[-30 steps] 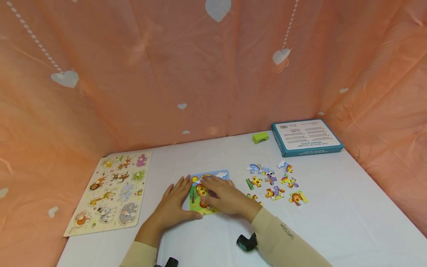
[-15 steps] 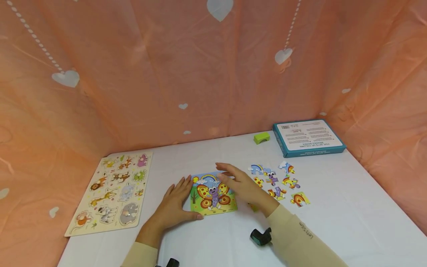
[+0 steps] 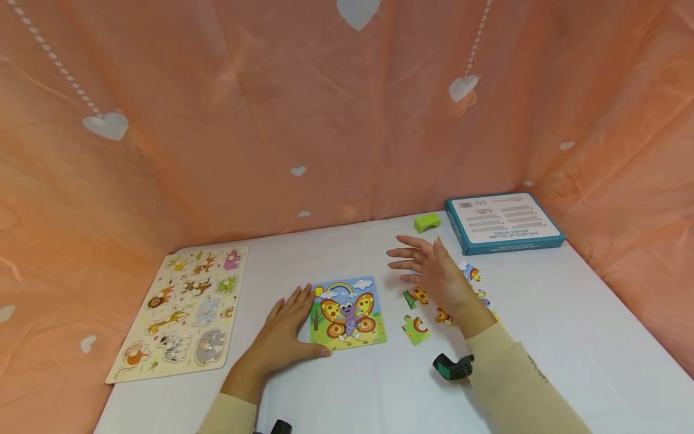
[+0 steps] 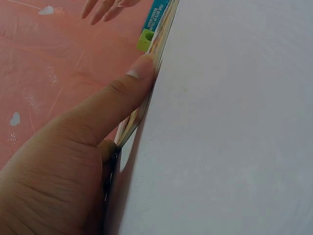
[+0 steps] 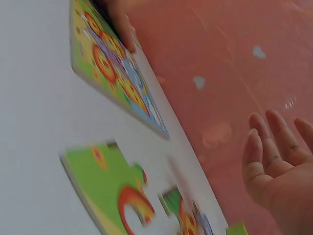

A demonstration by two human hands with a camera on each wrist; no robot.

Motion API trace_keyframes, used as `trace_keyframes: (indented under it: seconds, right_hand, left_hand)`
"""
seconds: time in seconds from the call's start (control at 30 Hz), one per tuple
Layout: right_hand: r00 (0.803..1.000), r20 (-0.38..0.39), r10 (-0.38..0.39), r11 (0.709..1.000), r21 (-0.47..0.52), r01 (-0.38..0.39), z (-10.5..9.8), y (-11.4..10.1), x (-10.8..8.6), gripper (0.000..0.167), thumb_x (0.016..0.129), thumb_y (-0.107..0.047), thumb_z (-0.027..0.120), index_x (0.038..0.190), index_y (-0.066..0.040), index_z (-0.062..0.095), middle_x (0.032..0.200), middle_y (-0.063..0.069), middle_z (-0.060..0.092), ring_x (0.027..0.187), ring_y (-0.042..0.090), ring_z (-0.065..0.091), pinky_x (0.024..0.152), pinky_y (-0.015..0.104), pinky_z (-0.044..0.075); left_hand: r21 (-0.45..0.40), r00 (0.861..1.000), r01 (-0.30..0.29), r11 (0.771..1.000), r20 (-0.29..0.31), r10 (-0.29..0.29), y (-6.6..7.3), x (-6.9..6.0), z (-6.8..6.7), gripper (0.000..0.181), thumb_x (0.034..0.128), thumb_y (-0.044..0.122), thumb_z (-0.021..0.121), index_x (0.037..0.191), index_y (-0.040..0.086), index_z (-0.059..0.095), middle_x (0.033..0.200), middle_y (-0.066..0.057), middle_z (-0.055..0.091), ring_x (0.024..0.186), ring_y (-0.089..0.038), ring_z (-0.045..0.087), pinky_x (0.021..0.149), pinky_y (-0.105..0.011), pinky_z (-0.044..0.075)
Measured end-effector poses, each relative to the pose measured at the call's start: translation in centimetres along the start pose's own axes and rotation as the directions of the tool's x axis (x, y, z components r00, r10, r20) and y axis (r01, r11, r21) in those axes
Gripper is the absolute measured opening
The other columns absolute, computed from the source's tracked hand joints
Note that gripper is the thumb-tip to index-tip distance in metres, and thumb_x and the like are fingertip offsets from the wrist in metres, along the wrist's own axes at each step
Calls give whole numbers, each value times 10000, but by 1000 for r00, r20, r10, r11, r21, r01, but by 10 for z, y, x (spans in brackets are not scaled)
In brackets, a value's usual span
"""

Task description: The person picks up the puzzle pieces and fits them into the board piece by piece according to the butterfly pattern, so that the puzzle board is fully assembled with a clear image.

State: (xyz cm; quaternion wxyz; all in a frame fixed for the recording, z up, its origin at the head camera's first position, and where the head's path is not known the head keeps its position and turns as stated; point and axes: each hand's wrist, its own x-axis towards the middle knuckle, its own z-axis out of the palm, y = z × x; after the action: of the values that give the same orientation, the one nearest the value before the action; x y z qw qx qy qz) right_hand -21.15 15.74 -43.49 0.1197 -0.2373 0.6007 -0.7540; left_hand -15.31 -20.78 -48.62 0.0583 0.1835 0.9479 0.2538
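white tabletop point(image 3: 347, 392): a pale animal-figure board point(image 3: 187, 304) lies flat along its left edge, and near the middle a square butterfly picture point(image 3: 349, 319), also flat. loose jigsaw pieces point(image 3: 415, 331) scattered just right of the picture, some partly hidden. toward the back right, a green arched block point(image 3: 426, 222) beside a teal box point(image 3: 506, 223), its white printed panel up.

left hand point(image 3: 284, 331): low, thumb point(image 4: 115, 103) spread | right hand point(image 3: 438, 274): aloft, fingers point(image 5: 283, 134) loosely parted

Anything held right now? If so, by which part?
Nothing gripped. The left hand rests along the left edge of the butterfly board, thumb near its front-left corner; the right hand is raised, holding nothing.
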Motion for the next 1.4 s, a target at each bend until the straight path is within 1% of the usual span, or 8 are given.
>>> trace_keyframes:
  seconds: [0.23,0.47,0.53,0.63,0.73,1.03,1.23,1.4]
  right_hand:
    - [990,-138,-32,999,-18,30,-23,0,-5,678,1147,-613,283,1619,-164,470,1549,278,505,1411,517,465,1152,606,399]
    - [944,-329,32,998,-33,-46,-42,5,-12,691,1139,-617,380,1619,-126,461,1510,216,554,1422,429,485,1202,545,338]
    - [931,-361,57,989,-107,-102,-46,9,-13,695,1150,-583,384,1640,-90,420,1510,217,552,1426,420,490,1224,538,324]
    - [927,-363,95,941,-271,-202,-52,17,-15,660,1167,-495,427,1669,-70,371,1520,232,545,1436,413,492,1248,587,299]
    - [931,-340,133,855,-435,-281,-55,26,-16,642,1151,-432,538,1669,-82,389,1514,207,545,1414,392,500,1233,606,323]
    - [950,-270,156,612,-728,-307,-55,36,-9,564,1043,-219,762,1520,28,589,1588,208,464,1526,440,363,1258,631,268]
    - [953,-274,131,606,-738,-296,-51,37,-8,281,1040,-113,752,1276,38,726,1542,232,475,1505,476,363,1248,643,276]
    - [948,-291,130,613,-728,-308,-50,38,-8,224,1035,-104,763,1225,8,724,1521,214,496,1486,460,392,1238,633,307]
  left_hand:
    - [4,1000,-12,1000,-7,12,1,0,-1,1320,755,764,851,1702,29,298,1791,-90,161,1654,-313,78,1300,-601,45]
    - [3,1000,-16,1000,-7,16,2,0,0,1317,756,755,855,1703,31,295,1792,-91,167,1654,-312,85,1301,-599,51]
    - [1,1000,-14,1000,-7,14,1,0,0,1320,752,760,853,1707,43,291,1793,-75,162,1655,-295,79,1303,-587,46]
    - [-7,1000,-11,1000,-6,11,0,0,1,1327,745,766,850,1709,49,288,1793,-62,155,1656,-282,71,1305,-581,39]
    - [-14,1000,-6,1000,-7,6,0,0,1,1325,745,763,853,1709,48,291,1794,-58,158,1657,-281,71,1305,-581,37]
    - [-17,1000,-3,1000,-6,3,2,0,0,1321,743,762,853,1711,58,294,1794,-56,159,1657,-281,72,1305,-577,38]
    - [-16,1000,-12,1000,-11,11,2,0,0,1322,741,754,859,1707,47,299,1793,-69,165,1656,-284,76,1303,-586,43]
    - [-20,1000,-15,1000,-11,15,2,-1,0,1325,740,757,861,1705,43,301,1792,-72,164,1656,-288,79,1303,-587,43]
